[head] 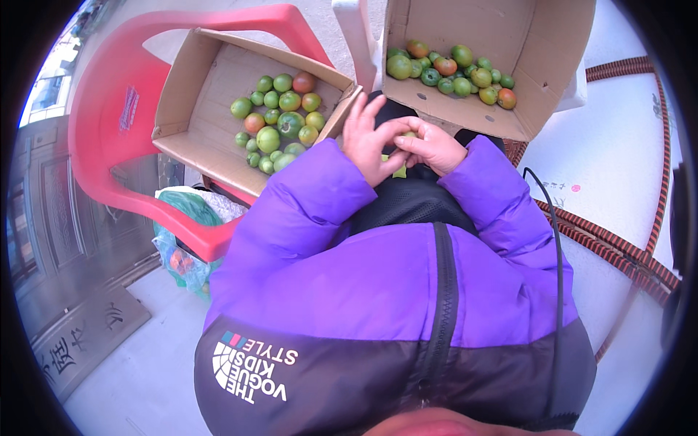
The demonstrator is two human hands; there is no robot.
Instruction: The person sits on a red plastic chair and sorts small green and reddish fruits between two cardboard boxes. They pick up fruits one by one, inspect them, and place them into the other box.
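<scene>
My left hand (372,139) and my right hand (431,145) meet above my lap, between two cardboard boxes. A small green tomato (409,134) shows between the fingers of my right hand, and the fingers of my left hand touch or nearly touch it; two of its other fingers stick up. The left cardboard box (191,92) holds several green and reddish tomatoes (290,124), gathered toward its right side. In the right cardboard box (469,24), more green and orange-red tomatoes (462,55) lie along the near side.
A red plastic chair (117,103) supports the left box. A white plastic chair (354,32) stands behind the right box. Bags (191,210) with contents sit beneath the red chair's arm. A black cable (557,261) runs along my right sleeve.
</scene>
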